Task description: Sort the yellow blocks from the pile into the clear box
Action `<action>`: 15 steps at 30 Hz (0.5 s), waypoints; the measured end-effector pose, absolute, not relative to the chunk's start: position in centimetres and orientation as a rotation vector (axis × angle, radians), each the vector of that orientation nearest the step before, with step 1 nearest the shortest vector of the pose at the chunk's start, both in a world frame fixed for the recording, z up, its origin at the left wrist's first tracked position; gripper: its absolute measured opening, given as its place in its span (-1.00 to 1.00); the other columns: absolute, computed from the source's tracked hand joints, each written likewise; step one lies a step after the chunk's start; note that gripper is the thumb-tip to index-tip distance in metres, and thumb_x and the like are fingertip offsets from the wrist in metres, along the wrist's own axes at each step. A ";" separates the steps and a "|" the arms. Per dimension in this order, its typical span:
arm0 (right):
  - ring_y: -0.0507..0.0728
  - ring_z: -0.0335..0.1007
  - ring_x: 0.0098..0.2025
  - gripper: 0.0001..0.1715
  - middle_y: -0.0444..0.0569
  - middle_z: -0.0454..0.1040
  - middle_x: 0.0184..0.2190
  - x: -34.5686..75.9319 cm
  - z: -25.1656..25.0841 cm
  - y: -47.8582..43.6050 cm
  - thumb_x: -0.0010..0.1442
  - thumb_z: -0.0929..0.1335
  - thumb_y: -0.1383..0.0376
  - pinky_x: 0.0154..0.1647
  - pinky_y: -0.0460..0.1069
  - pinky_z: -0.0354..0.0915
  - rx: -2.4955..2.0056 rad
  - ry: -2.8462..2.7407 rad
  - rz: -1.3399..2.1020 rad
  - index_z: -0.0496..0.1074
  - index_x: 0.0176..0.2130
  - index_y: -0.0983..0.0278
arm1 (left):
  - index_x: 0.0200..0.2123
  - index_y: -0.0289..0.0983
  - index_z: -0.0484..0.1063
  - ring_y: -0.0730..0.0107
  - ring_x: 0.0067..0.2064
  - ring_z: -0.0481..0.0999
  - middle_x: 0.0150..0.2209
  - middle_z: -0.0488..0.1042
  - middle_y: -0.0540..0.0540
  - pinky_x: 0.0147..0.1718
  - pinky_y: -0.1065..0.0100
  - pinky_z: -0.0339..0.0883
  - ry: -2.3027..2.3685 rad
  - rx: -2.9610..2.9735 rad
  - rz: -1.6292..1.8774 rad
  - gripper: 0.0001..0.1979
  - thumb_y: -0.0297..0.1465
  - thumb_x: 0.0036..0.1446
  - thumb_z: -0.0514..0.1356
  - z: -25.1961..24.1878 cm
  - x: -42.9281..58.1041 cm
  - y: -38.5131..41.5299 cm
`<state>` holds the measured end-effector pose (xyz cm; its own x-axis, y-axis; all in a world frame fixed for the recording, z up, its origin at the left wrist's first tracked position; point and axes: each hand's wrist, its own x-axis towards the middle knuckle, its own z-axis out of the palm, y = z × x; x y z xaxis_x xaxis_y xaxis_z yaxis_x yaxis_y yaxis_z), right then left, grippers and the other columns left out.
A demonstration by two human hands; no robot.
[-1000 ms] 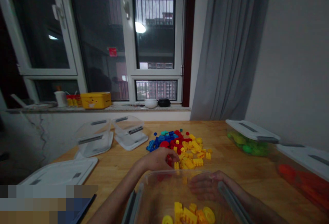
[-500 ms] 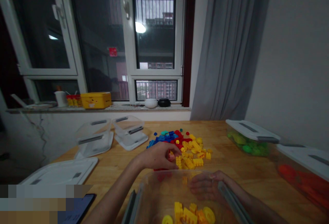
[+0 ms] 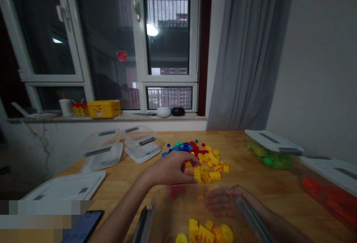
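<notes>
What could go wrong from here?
Red bricks lie against the yellow bricks by the left hand, so a grab might carry red into the clear plastic tub of yellow and orange bricks. The phone lies close beside the left forearm, which could knock it. The tub sits right by the pile, so a bump might shift it.

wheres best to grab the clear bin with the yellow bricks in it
Grip the clear plastic bin by the grey handle strips on its left and right walls, fingers coming in from outside on each side. The strips sit opposite each other, so two hands should balance it, and they look stiffer than the thin clear walls. The right hand is beside the right strip.
</notes>
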<state>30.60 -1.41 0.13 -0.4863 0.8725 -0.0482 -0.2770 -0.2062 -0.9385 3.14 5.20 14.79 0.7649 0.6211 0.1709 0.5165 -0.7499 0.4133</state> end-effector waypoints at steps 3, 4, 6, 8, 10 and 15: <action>0.37 0.50 0.22 -0.36 0.29 0.58 0.17 30.8 -0.4 -1.0 0.23 0.32 0.04 0.36 0.24 0.21 -0.715 -1.193 1.847 0.63 0.08 0.41 | 0.10 -0.20 0.59 0.08 0.01 0.60 0.08 0.65 -0.16 -0.03 0.21 0.43 0.860 2.623 0.425 -0.50 -0.26 0.05 0.42 15.3 3.2 4.6; 0.36 0.51 0.21 -0.36 0.29 0.58 0.17 31.0 -0.7 -0.8 0.25 0.31 0.06 0.36 0.23 0.22 -0.690 -1.186 1.863 0.62 0.09 0.42 | 0.10 -0.19 0.58 0.08 0.00 0.60 0.08 0.65 -0.16 -0.04 0.20 0.43 0.854 2.625 0.423 -0.49 -0.26 0.05 0.42 15.4 3.3 4.4; 0.35 0.50 0.23 -0.35 0.28 0.57 0.19 31.3 -1.3 -0.3 0.27 0.29 0.08 0.36 0.22 0.21 -0.657 -1.178 1.892 0.60 0.13 0.44 | 0.10 -0.19 0.58 0.08 -0.02 0.61 0.07 0.65 -0.16 -0.06 0.21 0.44 0.832 2.626 0.420 -0.49 -0.24 0.06 0.42 15.7 3.3 4.0; 0.35 0.48 0.25 -0.33 0.28 0.55 0.21 31.6 -1.7 0.0 0.27 0.30 0.07 0.37 0.22 0.19 -0.651 -1.176 1.920 0.58 0.16 0.45 | 0.09 -0.19 0.59 0.11 -0.05 0.62 0.05 0.65 -0.16 -0.10 0.23 0.44 0.808 2.621 0.402 -0.49 -0.23 0.05 0.44 16.0 3.4 3.5; 0.37 0.49 0.24 -0.31 0.28 0.57 0.19 31.7 -1.9 0.2 0.23 0.32 0.05 0.37 0.23 0.19 -0.666 -1.173 1.948 0.59 0.14 0.44 | 0.08 -0.18 0.59 0.16 -0.11 0.63 0.02 0.67 -0.13 -0.16 0.27 0.44 0.782 2.616 0.361 -0.50 -0.23 0.05 0.44 16.3 3.4 3.0; 0.35 0.54 0.16 -0.39 0.26 0.64 0.07 31.0 -1.2 -0.6 0.21 0.34 0.07 0.38 0.27 0.18 -0.726 -1.109 1.855 0.62 0.06 0.40 | 0.08 -0.17 0.58 0.28 -0.24 0.61 -0.05 0.69 -0.08 -0.28 0.34 0.39 0.679 2.638 0.253 -0.50 -0.22 0.06 0.45 16.9 3.8 1.8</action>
